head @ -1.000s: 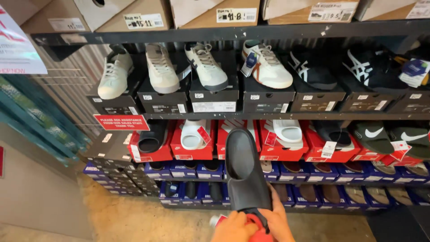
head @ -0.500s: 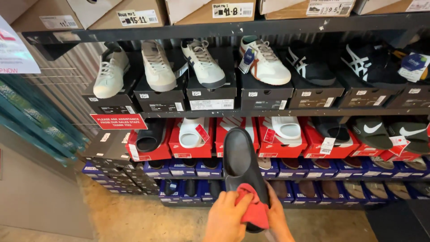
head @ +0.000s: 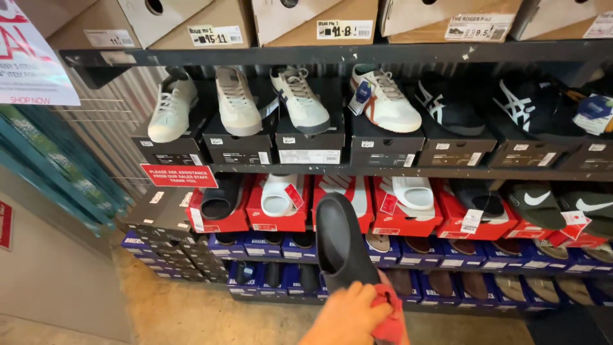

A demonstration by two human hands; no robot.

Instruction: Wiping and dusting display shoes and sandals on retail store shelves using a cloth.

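Black slide sandal (head: 341, 239) held up near the camera, toe end pointing up toward the red boxes (head: 281, 207), heel end down at the hands. Left hand (head: 348, 313) sits at the sandal's near end, its fingers (head: 377, 308) curled narrow over a red cloth (head: 388, 319) that is pressed to the sandal's lower right edge. Right hand (head: 401, 300) is mostly hidden behind cloth and sandal; only a sliver shows at the right edge, under the sandal, so its grip can't be told.

Counts: one sandal in hand, one red cloth. Upper shelf (head: 332, 171) carries four light sneakers (head: 300, 99) and two black sneakers (head: 450, 105) with white stripes, each on a black box (head: 310, 144). Middle row: slides on red boxes, two white (head: 278, 195) and about four dark ones, right end cut off. Bottom rows: blue boxes (head: 255, 246) with sandals, too many and too small to count. Top ledge: at least four brown cardboard boxes (head: 319, 19). One red sign (head: 180, 176) on the shelf edge at left.
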